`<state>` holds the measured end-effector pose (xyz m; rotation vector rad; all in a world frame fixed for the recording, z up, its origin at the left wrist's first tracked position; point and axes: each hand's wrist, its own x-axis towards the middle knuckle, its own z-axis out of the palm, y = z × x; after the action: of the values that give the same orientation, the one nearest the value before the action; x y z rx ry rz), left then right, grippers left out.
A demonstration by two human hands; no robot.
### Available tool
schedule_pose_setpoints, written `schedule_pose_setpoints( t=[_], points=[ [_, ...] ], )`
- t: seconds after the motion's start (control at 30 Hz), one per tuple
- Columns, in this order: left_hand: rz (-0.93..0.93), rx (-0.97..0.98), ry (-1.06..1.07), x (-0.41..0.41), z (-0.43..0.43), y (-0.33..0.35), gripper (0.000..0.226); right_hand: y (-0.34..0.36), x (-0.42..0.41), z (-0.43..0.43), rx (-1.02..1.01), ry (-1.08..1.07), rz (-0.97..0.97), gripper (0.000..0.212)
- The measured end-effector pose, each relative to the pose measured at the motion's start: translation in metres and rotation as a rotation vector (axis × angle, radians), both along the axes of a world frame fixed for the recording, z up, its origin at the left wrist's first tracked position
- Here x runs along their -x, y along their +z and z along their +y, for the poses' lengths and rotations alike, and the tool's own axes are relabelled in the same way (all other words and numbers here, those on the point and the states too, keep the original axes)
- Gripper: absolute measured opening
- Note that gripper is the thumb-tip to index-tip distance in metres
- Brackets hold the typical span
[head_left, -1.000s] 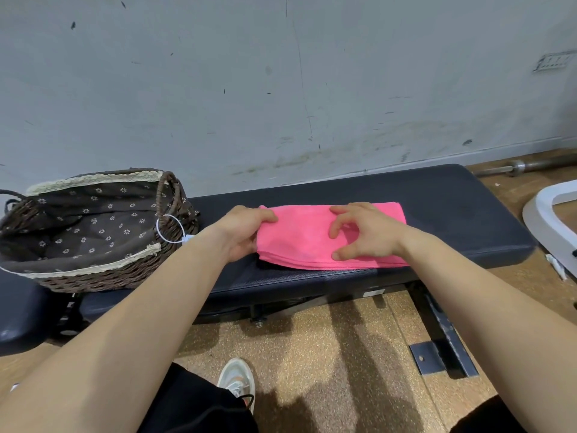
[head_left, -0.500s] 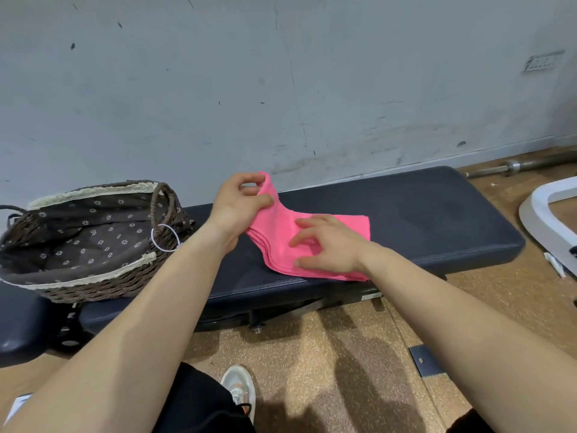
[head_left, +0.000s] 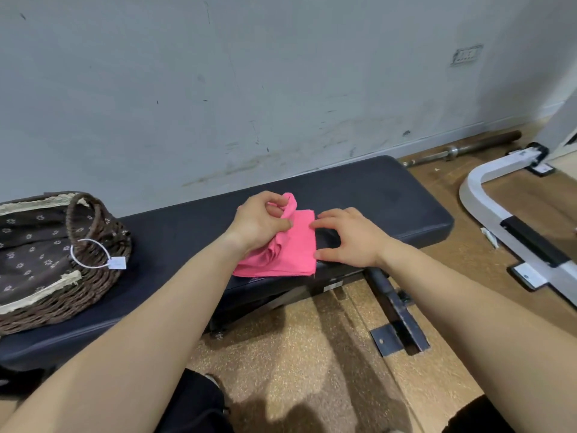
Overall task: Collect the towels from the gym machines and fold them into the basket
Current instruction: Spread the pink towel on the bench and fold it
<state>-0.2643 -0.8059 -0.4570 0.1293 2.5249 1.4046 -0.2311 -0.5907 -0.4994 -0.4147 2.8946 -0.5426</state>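
- Pink towel (head_left: pixel 293 245) lies on the black bench pad (head_left: pixel 374 195), near the front edge. It is folded to a near-square packet with no clear long axis. The stacked layer edges show along its 6 o'clock side.
- Left hand (head_left: pixel 259 223) sits at the packet's 10 o'clock corner. Thumb and fingers pinch a raised loop of cloth, lifted off the pad at about 12 o'clock. The wrist is low and the forearm comes in from 7 o'clock.
- Right hand (head_left: pixel 346 239) sits at the packet's 3 o'clock side. The fingers are spread and bent and grip nothing. The index tip touches the right edge and the thumb rests by the 4 o'clock corner.
- Key relation: the wicker basket (head_left: pixel 93 285) stands on the same pad at 9 o'clock from the towel, well apart, with its open top up. The left hand is nearer to it.
- Judgement: the lifted loop must be laid flat first. The transfer then runs toward 9 o'clock, and the loose layers may splay.
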Motion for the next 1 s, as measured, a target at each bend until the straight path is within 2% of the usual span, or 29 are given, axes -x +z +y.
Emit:
schedule_pose_setpoints(
  t=[0.1,0.3,0.4,0.5,0.53,0.6,0.67,0.73,0.87,1.0],
  points=[
    [0.017,0.073,-0.039,-0.001,0.011,-0.004,0.044,-0.003,-0.007,-0.003,-0.064,-0.027,0.0,0.075],
    [0.08,0.247,-0.126,-0.003,0.024,-0.013,0.05,0.0,-0.008,-0.004,-0.023,-0.05,-0.011,0.074],
    [0.085,0.283,-0.16,-0.007,0.028,-0.011,0.051,0.002,-0.007,-0.005,0.003,-0.082,-0.055,0.062],
    [0.07,0.114,-0.116,-0.007,0.021,0.0,0.034,0.01,-0.004,-0.013,0.109,-0.198,0.075,0.043],
    [0.119,0.089,-0.094,-0.005,0.016,0.003,0.029,0.014,-0.003,-0.018,0.157,-0.244,0.15,0.039],
    [0.286,0.211,-0.065,0.0,0.002,0.006,0.026,0.023,-0.001,-0.031,0.211,-0.288,0.291,0.037],
    [0.407,0.409,-0.071,0.003,-0.011,0.004,0.028,0.03,-0.001,-0.048,0.201,-0.255,0.342,0.041],
    [0.464,0.516,-0.124,0.006,-0.02,-0.007,0.034,0.027,-0.002,-0.066,0.121,-0.171,0.304,0.05],
    [0.44,0.598,-0.266,0.005,-0.027,-0.031,0.05,0.006,-0.002,-0.081,-0.083,-0.106,0.118,0.07],
    [0.378,0.627,-0.325,0.001,-0.032,-0.045,0.059,-0.012,-0.007,-0.067,-0.198,-0.085,-0.029,0.083]
  ],
)
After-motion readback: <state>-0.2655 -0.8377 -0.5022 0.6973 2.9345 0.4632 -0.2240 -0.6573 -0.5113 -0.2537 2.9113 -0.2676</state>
